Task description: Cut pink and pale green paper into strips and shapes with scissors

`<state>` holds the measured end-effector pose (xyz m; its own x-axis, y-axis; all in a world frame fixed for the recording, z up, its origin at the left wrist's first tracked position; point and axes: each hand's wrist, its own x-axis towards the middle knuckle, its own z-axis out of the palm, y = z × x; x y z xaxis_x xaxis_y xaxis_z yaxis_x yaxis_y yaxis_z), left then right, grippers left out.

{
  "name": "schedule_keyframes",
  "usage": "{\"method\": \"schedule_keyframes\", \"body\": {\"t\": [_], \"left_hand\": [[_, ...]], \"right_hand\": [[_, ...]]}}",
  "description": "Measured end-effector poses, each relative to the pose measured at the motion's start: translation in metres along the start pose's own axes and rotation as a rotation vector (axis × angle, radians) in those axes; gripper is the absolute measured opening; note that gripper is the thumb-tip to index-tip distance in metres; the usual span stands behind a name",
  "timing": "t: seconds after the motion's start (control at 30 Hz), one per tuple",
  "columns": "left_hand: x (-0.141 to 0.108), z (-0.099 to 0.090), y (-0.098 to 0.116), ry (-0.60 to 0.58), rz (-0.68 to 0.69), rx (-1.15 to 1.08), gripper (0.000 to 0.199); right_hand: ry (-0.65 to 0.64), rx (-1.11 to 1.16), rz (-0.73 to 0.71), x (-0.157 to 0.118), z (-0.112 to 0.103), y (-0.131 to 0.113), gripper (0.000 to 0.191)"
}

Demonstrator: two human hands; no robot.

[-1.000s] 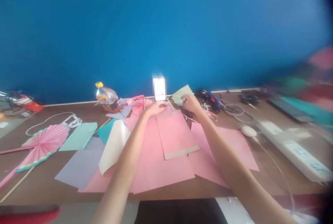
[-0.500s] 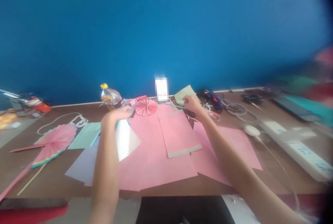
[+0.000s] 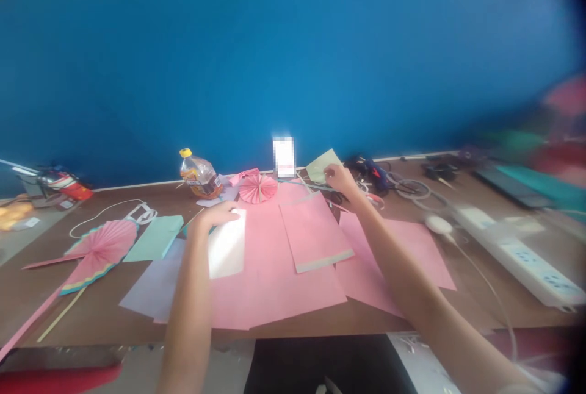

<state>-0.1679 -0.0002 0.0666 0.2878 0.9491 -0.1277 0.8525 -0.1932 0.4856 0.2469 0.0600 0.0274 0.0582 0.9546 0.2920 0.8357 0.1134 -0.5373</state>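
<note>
My left hand is closed at the top edge of a glossy white sheet, over pink paper. Closed fingers of my right hand pinch a pale yellow-green sheet at the back. Between the hands lies a round pleated pink paper rosette. A folded pink sheet with a pale strip rests on larger pink sheets. Left of my left forearm are a lavender sheet and light-green paper.
A yellow-capped bottle stands behind my left hand. A pleated pink fan lies at left. Along the right are a white power strip, a white charger and cables. A bright phone screen stands against the blue wall.
My left hand has come nearer, down to the top of the white sheet, which has turned straighter. My right hand and the yellow-green sheet have barely moved.
</note>
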Motion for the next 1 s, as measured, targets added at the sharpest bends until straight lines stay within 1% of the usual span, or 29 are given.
{"method": "schedule_keyframes", "body": {"t": [0.07, 0.13, 0.23, 0.3, 0.37, 0.47, 0.5, 0.53, 0.6, 0.63, 0.67, 0.7, 0.77, 0.8, 0.83, 0.9, 0.93, 0.97, 1.0], "left_hand": [[0.007, 0.007, 0.020, -0.081, 0.099, -0.052, 0.023], [0.015, 0.014, 0.037, -0.065, 0.201, -0.101, 0.024], [0.030, 0.025, 0.055, -0.008, 0.301, -0.168, 0.025], [0.041, 0.034, 0.060, 0.048, 0.303, -0.192, 0.025], [0.051, 0.043, 0.060, 0.097, 0.269, -0.204, 0.027], [0.059, 0.052, 0.055, 0.169, 0.201, -0.245, 0.031], [0.059, 0.053, 0.052, 0.232, 0.176, -0.257, 0.032], [0.057, 0.052, 0.048, 0.327, 0.143, -0.256, 0.032], [0.051, 0.048, 0.037, 0.586, 0.031, -0.206, 0.030], [0.047, 0.044, 0.031, 0.704, -0.050, -0.158, 0.029], [0.042, 0.040, 0.023, 0.783, -0.148, -0.109, 0.029], [0.037, 0.036, 0.014, 0.798, -0.238, -0.057, 0.028], [0.026, 0.032, -0.004, 0.695, -0.395, 0.012, 0.029], [0.021, 0.031, -0.014, 0.656, -0.450, 0.050, 0.037], [0.016, 0.031, -0.023, 0.635, -0.512, 0.113, 0.050], [0.008, 0.033, -0.040, 0.566, -0.689, 0.163, 0.076], [0.005, 0.034, -0.047, 0.531, -0.774, 0.157, 0.084], [0.002, 0.036, -0.053, 0.500, -0.815, 0.151, 0.089], [0.000, 0.037, -0.057, 0.490, -0.827, 0.157, 0.091]], "right_hand": [[-0.003, -0.006, 0.015, 0.000, -0.003, 0.000, 0.036], [-0.025, -0.029, 0.031, 0.000, -0.004, 0.001, 0.037], [-0.117, -0.094, 0.017, -0.001, -0.005, 0.002, 0.038], [-0.169, -0.144, -0.006, -0.001, -0.007, 0.002, 0.039], [-0.176, -0.189, -0.015, -0.003, -0.009, 0.002, 0.040], [-0.169, -0.215, -0.009, -0.004, -0.012, 0.001, 0.042], [-0.172, -0.209, -0.008, -0.004, -0.013, 0.001, 0.042], [-0.178, -0.200, -0.005, -0.004, -0.013, 0.001, 0.042], [-0.180, -0.187, 0.005, -0.003, -0.012, 0.003, 0.042], [-0.177, -0.185, 0.011, -0.003, -0.011, 0.004, 0.041], [-0.175, -0.184, 0.016, -0.003, -0.010, 0.005, 0.041], [-0.173, -0.184, 0.019, -0.002, -0.010, 0.006, 0.041], [-0.171, -0.187, 0.025, -0.002, -0.009, 0.007, 0.041], [-0.171, -0.192, 0.028, -0.002, -0.009, 0.007, 0.041], [-0.169, -0.198, 0.032, -0.001, -0.009, 0.007, 0.041], [-0.170, -0.212, 0.045, -0.001, -0.009, 0.005, 0.041], [-0.178, -0.218, 0.051, -0.001, -0.010, 0.004, 0.041], [-0.191, -0.222, 0.057, -0.001, -0.010, 0.003, 0.041], [-0.209, -0.226, 0.063, -0.002, -0.011, 0.002, 0.041]]}}
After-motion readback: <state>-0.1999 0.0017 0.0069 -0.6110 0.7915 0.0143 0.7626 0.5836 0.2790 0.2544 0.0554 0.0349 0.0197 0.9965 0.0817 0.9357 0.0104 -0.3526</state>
